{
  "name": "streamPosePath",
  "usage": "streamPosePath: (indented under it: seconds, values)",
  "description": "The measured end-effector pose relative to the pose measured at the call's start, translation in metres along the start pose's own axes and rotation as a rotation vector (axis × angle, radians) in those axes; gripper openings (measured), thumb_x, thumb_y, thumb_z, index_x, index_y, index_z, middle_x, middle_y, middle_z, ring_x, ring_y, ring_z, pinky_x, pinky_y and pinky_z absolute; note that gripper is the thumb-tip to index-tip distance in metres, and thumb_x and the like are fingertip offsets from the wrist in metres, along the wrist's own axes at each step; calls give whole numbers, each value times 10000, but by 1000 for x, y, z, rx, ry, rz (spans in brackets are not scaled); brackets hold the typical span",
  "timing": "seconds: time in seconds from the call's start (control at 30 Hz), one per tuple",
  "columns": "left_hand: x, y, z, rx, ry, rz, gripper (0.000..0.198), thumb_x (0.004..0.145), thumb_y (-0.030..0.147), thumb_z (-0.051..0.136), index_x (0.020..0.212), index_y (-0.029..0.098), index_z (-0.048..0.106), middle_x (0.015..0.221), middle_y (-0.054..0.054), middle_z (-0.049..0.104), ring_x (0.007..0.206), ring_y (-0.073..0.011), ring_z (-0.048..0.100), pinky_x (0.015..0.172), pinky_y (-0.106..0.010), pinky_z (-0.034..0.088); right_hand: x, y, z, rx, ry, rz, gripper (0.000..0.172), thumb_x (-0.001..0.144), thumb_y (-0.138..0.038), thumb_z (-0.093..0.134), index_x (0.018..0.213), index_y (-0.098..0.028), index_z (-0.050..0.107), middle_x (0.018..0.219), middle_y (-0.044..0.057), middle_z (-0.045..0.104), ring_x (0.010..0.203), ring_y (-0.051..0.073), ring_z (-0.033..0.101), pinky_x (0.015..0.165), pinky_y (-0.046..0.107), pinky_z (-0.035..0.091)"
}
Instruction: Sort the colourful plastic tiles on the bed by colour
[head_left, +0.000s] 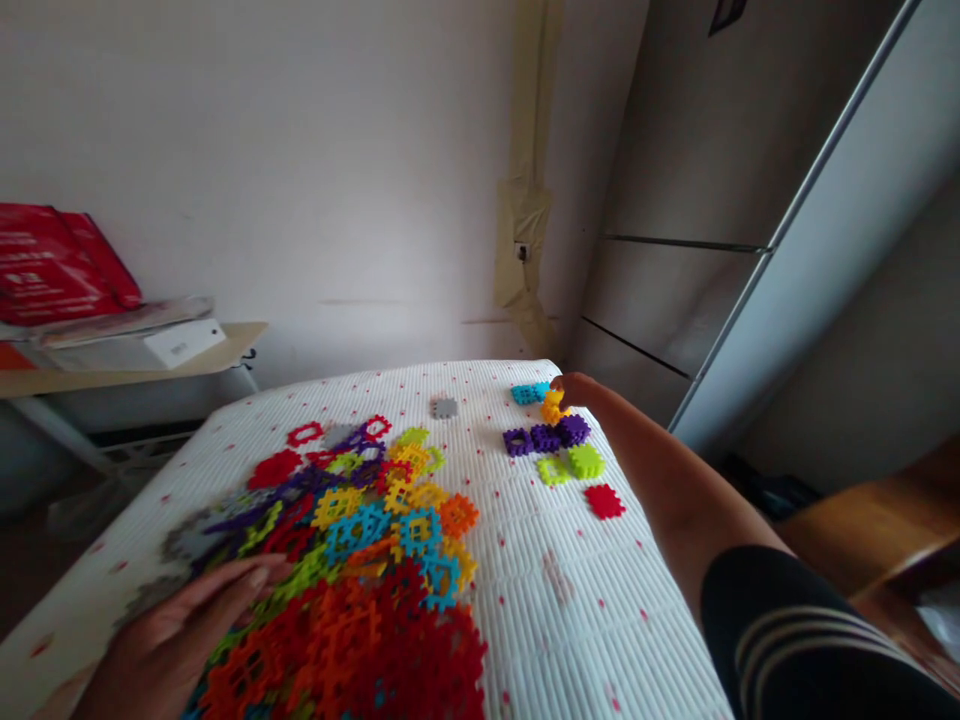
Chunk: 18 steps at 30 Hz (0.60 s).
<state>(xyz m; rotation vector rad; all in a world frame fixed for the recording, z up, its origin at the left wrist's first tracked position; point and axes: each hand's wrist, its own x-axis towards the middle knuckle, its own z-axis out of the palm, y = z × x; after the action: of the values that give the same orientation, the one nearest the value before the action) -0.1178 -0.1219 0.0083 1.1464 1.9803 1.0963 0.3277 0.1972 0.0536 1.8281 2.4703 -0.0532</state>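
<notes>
My left hand point(191, 615) is at the near left edge of a large heap of colourful plastic interlocking tiles point(352, 610). Its thumb and fingers are close together, and whatever may be between the tips is hidden among red and green pieces. Stretched to the far right, my right hand point(579, 388) grips a yellow interlocking tile point(553, 408). Just left of it lie blue tiles point(530, 393). Nearer me are purple tiles point(546, 438) in a row, light green tiles point(585, 461) and a red tile point(604, 501). A grey tile point(445, 408) lies apart.
The tiles lie on a white ribbed cover with red specks point(525, 560). A wall stands behind it, with a taped socket point(523, 251). To the right rises a wardrobe point(675, 230). At left, a side table point(247, 340) carries a white box point(184, 343) and a red bag point(64, 262).
</notes>
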Motion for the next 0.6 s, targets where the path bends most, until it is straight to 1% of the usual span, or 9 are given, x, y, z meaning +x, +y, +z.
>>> streamPosePath:
  seconds: [0.07,0.1,0.17,0.23,0.27,0.47,0.53,0.6]
  values:
    - [-3,5,0,-99,-14,-52,326,662,680,534,838,430,644,934,171,709,1066,-234,594,997,-398,413,2,2,0,1,-21,-21,495,605,-163,775,1072,-246,633,1035,24,668,951,219,621,820,298,490]
    - [-5,9,1,-108,4,-71,336,642,684,550,824,420,652,923,159,714,1068,-243,592,1006,-407,404,3,3,1,1,-31,-32,445,650,-197,758,1074,-239,627,1043,29,659,947,214,617,823,313,492]
    - [-8,19,2,-123,31,-96,378,585,696,586,796,394,670,910,125,723,1060,-262,594,1010,-412,400,3,6,3,1,-45,-50,332,785,-285,659,1100,-205,594,1094,52,616,954,202,596,828,355,493]
    - [-10,26,3,-125,55,-105,419,529,706,611,774,374,684,903,95,728,1041,-277,603,1007,-412,403,4,8,5,1,-51,-59,291,883,-326,534,1133,-177,553,1148,74,564,966,191,572,823,386,492]
    - [-10,29,4,-121,59,-106,430,511,708,618,765,368,690,900,83,730,1031,-283,607,1004,-414,405,4,8,7,1,-49,-60,290,902,-331,501,1143,-175,540,1165,78,547,971,188,565,821,392,492]
    - [-10,32,4,-119,15,-78,401,559,676,607,793,363,693,929,69,727,1024,-279,609,991,-415,408,7,12,13,1,-31,-52,300,893,-330,517,1146,-172,538,1157,76,551,969,192,568,817,391,494]
    - [-13,37,4,-132,27,-84,430,530,670,628,789,333,693,926,47,730,1027,-282,605,978,-403,418,8,13,14,6,-22,-51,307,818,-290,623,1105,-193,575,1110,64,592,950,192,583,824,362,493]
    - [-16,44,4,-126,29,-90,460,507,643,655,796,286,694,930,14,730,1024,-286,602,963,-391,426,8,12,14,18,-5,-59,401,665,-189,745,1045,-213,618,1027,47,646,923,208,606,819,334,495]
